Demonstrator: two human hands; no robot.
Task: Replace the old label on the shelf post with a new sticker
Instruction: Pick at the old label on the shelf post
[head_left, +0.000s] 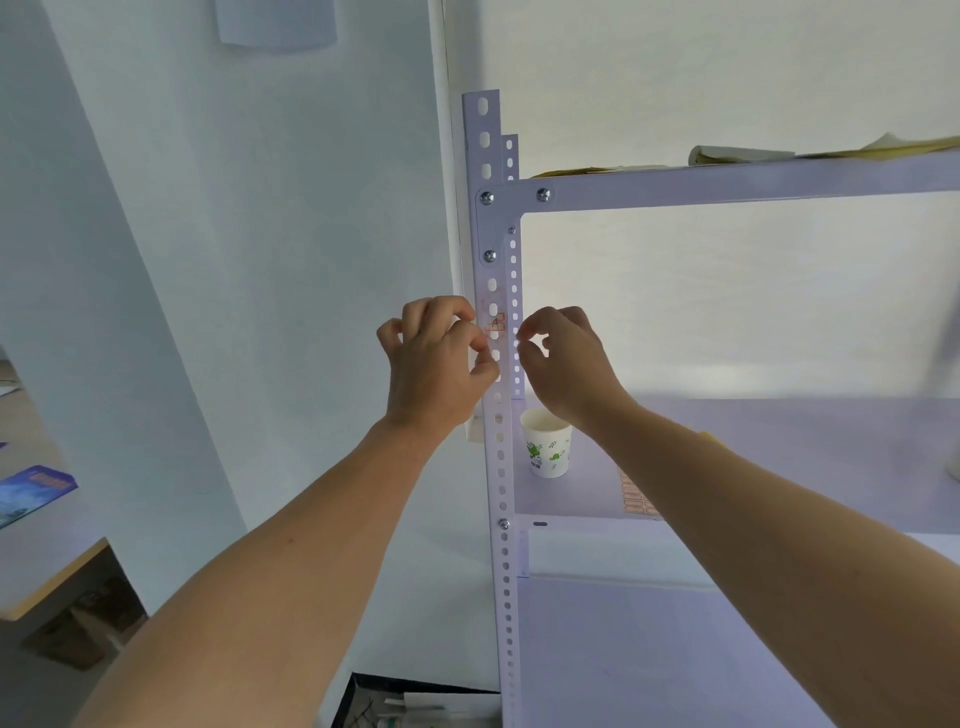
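Note:
A white perforated shelf post (501, 467) rises through the middle of the view. A small label with red print (494, 322) sticks to its front face, torn and partly lifted. My left hand (434, 364) is at the post's left side, with thumb and forefinger pinching at the label's left edge. On the other side, my right hand (563, 361) hovers close to the post with thumb and forefinger pinched together; I cannot tell if anything is between them. A sheet of red-printed stickers (635, 493) lies on the middle shelf, partly hidden by my right forearm.
A paper cup with green print (548, 448) stands on the middle shelf (779, 457) near the post. Folded papers (737, 154) lie on the top shelf. A desk edge (52, 582) with a blue booklet (31, 491) is at the left. A dark box (415, 704) sits below.

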